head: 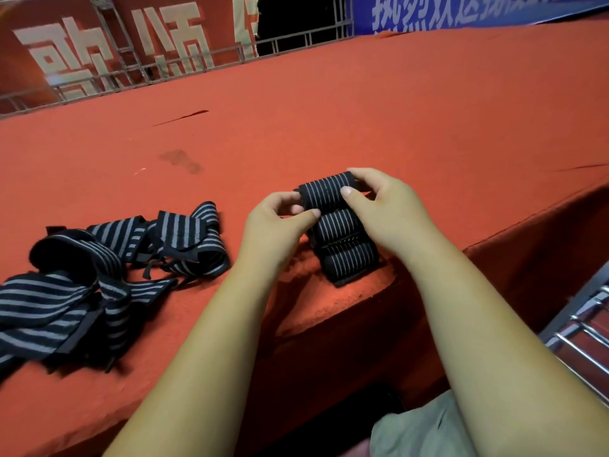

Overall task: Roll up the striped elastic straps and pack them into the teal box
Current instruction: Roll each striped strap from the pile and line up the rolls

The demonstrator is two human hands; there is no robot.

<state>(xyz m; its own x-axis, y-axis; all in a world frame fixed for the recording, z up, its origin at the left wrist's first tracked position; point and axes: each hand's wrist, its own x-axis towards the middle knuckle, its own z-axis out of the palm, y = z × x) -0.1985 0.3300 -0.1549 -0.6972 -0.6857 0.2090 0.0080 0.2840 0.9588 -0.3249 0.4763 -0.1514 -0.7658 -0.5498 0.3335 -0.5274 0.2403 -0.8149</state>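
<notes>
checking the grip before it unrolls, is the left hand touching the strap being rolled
Touching. The head view shows the left hand pinching the edge of the strap roll, with the right hand gripping its other end.

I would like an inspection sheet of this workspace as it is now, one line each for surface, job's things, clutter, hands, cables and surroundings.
Surface: red carpet on a raised platform, with a dark stain.
Job's things: one striped strap partly rolled, its unrolled part lying toward the near edge; loose straps heaped at the left; teal box not in view.
Clutter: nothing seen.
Hands: left hand and right hand both grip the roll, one at each end.
Cables: nothing seen.
Surroundings: red banner, blue banner and metal railing behind; metal rack at lower right.
</notes>
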